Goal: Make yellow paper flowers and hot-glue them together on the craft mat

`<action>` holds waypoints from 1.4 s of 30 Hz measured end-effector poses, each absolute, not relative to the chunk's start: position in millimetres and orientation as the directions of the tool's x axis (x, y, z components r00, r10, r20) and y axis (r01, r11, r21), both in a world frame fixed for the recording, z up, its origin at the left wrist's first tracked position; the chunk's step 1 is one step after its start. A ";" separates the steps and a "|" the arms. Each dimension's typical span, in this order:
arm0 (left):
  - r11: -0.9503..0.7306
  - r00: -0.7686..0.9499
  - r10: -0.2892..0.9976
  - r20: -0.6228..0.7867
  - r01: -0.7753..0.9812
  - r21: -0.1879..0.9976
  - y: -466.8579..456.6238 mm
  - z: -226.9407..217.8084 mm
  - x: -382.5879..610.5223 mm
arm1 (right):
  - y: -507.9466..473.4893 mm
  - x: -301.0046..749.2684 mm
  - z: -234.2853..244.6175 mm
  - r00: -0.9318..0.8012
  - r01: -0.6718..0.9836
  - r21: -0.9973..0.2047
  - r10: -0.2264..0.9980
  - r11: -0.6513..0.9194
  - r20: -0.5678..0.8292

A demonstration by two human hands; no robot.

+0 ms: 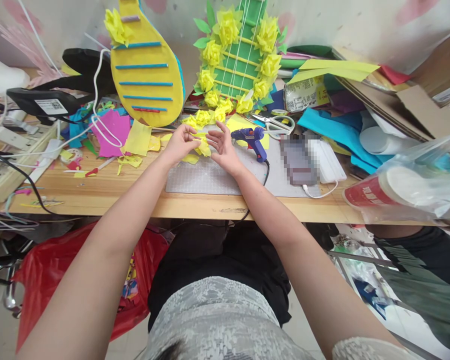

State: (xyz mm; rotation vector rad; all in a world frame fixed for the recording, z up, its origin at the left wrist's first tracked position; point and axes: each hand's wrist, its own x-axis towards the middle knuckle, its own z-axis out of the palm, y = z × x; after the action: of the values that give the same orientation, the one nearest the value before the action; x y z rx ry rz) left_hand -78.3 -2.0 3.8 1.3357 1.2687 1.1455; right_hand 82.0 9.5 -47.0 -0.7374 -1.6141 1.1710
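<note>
- Pale wall [322, 22] behind; cluttered wooden table [86, 197] below, bearing a gridded mat [206, 181].
- Yellow papery flower [203, 146] lies between the hands: probably light, soft, easily creased; best pinched at its base.
- Left hand [180, 144] curls narrowly beside it, pinch unclear; right hand [225, 151] loosely spread.

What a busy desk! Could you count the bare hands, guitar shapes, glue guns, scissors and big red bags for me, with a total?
Hands: 2, left hand and right hand
Guitar shapes: 2, yellow guitar and green guitar
Glue gun: 1
Scissors: 1
Red bag: 1
Total: 7
</note>
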 end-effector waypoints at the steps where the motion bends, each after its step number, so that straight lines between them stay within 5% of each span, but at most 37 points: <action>1: -0.045 0.024 0.999 0.042 0.149 0.988 -1.6 2.7 -78.0 | 9.6 82.0 -47.1 -0.347 -0.059 -0.933 0.869 0.355 0.352; 13: -0.105 0.003 0.994 0.108 0.270 0.957 -6.2 -1.2 -74.3 | 8.6 80.2 -47.5 -0.351 0.150 -0.876 0.853 0.458 0.386; 42: -0.073 -0.013 0.997 0.080 0.284 0.956 -4.4 -6.5 -73.4 | 18.0 70.2 -53.0 -0.318 0.304 -0.788 0.837 0.535 0.445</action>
State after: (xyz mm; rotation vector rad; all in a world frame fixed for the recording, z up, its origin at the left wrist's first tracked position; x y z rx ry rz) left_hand -73.4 -4.4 -6.5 1.4676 1.4000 1.1351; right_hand 70.2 18.0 -53.0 -0.9372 -1.8695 0.7420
